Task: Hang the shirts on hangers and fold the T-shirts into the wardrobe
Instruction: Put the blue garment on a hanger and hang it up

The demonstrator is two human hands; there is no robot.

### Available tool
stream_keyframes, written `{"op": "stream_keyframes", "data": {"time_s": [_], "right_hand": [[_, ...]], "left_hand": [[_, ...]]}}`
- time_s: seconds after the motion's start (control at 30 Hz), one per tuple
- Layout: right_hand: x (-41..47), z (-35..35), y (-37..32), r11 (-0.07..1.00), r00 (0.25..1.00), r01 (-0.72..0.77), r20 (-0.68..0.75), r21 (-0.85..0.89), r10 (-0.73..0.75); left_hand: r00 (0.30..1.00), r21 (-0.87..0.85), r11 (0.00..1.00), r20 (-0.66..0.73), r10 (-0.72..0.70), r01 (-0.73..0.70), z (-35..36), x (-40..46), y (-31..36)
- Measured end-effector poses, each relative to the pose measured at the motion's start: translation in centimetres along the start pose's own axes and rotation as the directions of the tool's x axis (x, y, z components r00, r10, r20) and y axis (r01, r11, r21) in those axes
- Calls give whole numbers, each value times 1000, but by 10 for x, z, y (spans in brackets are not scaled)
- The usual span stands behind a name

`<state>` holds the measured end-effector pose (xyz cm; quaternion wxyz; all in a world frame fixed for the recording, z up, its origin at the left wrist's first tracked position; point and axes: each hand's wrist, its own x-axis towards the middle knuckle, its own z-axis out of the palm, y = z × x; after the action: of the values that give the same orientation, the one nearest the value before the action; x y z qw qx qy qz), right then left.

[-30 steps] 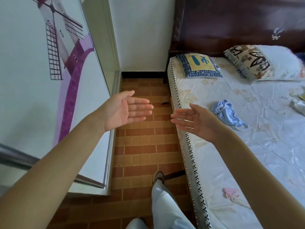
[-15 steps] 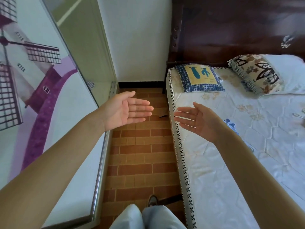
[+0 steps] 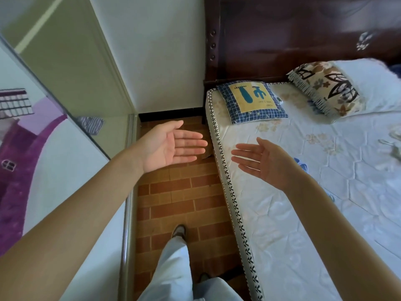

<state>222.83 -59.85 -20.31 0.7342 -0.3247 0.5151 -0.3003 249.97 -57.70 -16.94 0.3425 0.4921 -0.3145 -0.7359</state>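
My left hand (image 3: 171, 146) is stretched out over the tiled floor, palm turned inward, fingers straight, holding nothing. My right hand (image 3: 263, 162) faces it over the mattress edge, fingers also straight and empty. A light blue garment (image 3: 302, 165) lies on the bed, mostly hidden behind my right wrist. The wardrobe's sliding door (image 3: 43, 161), with a purple windmill picture, stands on the left. Inside the wardrobe, past the door's far edge, a striped cloth (image 3: 91, 124) shows.
The bed (image 3: 303, 224) with a white patterned mattress fills the right side. A blue-and-yellow cushion (image 3: 251, 101) and a floral pillow (image 3: 329, 88) lie by the dark headboard. A narrow brick-tiled aisle (image 3: 180, 198) runs between wardrobe and bed; my legs stand in it.
I have stepped forward along the aisle and my view has tilted up. Both hands stay spread and empty. The blue garment has slipped behind my right arm.
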Motion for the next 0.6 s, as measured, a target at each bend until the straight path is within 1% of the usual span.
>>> {"op": "stream_keyframes", "data": {"time_s": [0.23,0.33,0.43,0.6], "right_hand": [[73,25,-49,998,997,55,-60,20,-54],[95,31,-67,995,991,88,-101,52,-83],[109,29,-74,990,984,108,-149,95,-93],[121,11,-76,980,965,97,-256,171,-51]], "left_hand": [[997,71,997,73,-18,13,-51,71,72],[992,108,993,113,-49,37,-67,102,99],[984,154,986,155,-86,62,-72,136,118],[961,186,976,228,-156,114,-58,191,134]]}}
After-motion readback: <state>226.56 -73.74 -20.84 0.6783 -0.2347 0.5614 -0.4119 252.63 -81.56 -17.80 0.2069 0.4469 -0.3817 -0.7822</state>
